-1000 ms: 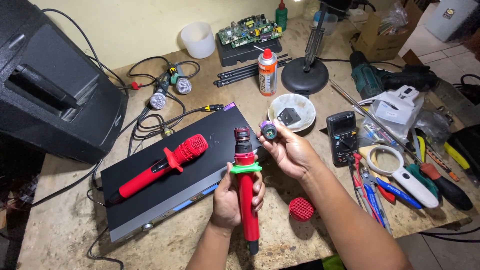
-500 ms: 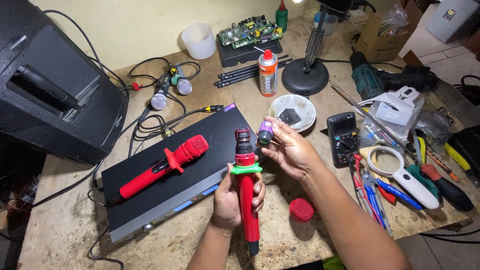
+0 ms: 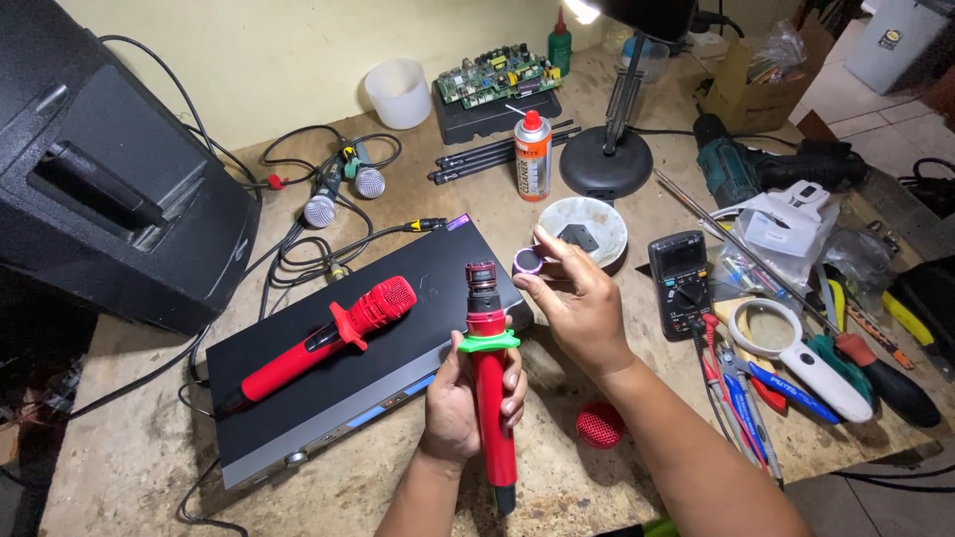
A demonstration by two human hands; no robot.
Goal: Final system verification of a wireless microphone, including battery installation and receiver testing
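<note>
My left hand (image 3: 468, 393) grips a red microphone body (image 3: 491, 398) upright; it has a green ring below its bare capsule (image 3: 480, 278), and the grille is off. My right hand (image 3: 577, 303) holds a small round purple-rimmed part (image 3: 527, 262) between thumb and fingertips, just right of the capsule and apart from it. The red mesh grille (image 3: 600, 425) lies on the bench under my right forearm. A second, complete red microphone (image 3: 323, 338) rests on the black receiver box (image 3: 418, 368).
A black speaker (image 3: 109, 189) fills the left. A white bowl (image 3: 582, 227), spray can (image 3: 533, 156), lamp base (image 3: 605, 164), multimeter (image 3: 679, 270), magnifier (image 3: 796, 348), screwdrivers, pliers and a drill (image 3: 756, 169) crowd the right. Two silver microphones (image 3: 343, 194) with cables lie behind.
My right hand has lifted the small round part slightly and turned it, so its purple-rimmed face shows. My left hand keeps the microphone body still.
</note>
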